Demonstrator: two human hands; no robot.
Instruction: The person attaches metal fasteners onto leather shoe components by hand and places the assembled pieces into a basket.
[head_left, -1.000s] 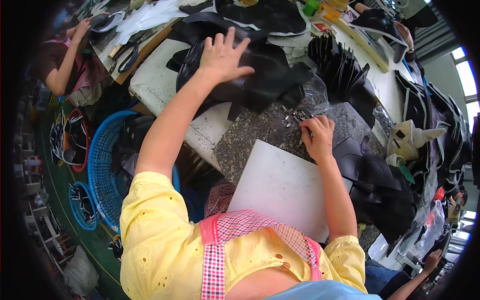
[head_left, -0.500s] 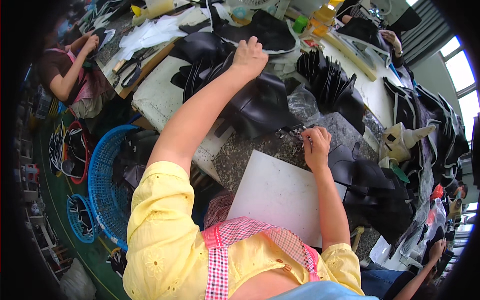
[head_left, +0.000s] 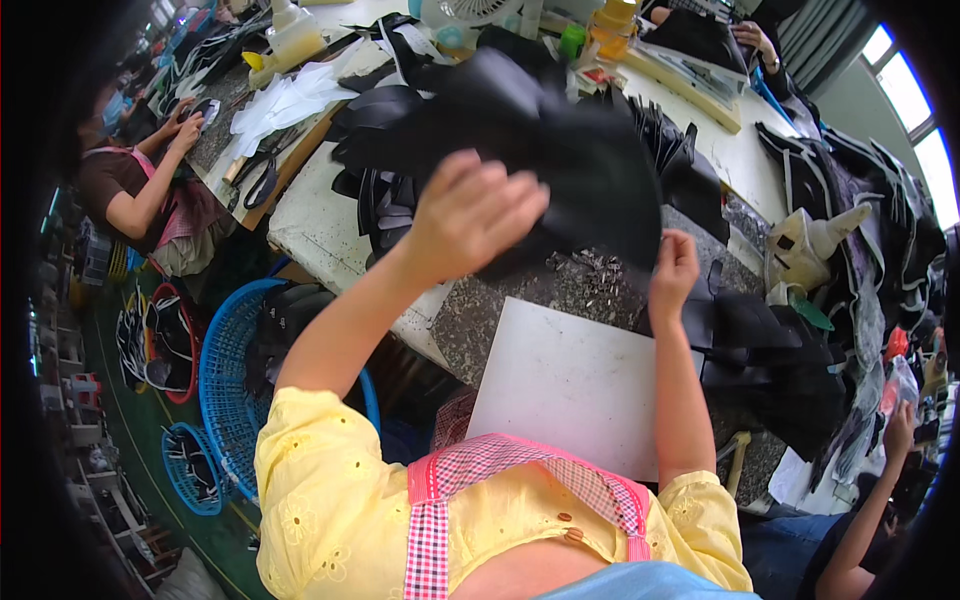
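A large black leather-like piece (head_left: 600, 180), partly smeared by motion, is held up over the work table. My left hand (head_left: 475, 218) is closed on its near left side, with the fingers curled and blurred. At its lower right edge, the thumb and fingers of my right hand (head_left: 673, 278) are pinched together on the rim. Beneath the piece lies a scatter of small metallic bits (head_left: 598, 285) on the speckled tabletop. A white board (head_left: 570, 385) lies flat between my forearms.
Stacked black pieces (head_left: 385, 200) stand behind my left arm, and more black pieces (head_left: 765, 360) lie right of my right hand. A blue basket (head_left: 225, 385) stands at the left. A cream-coloured container (head_left: 800, 250) is at the right. Other people work left and right.
My left hand has come nearer, lifting the black piece off the pile and toward me. My right hand has moved slightly right and up, from the metallic bits to the piece's edge.
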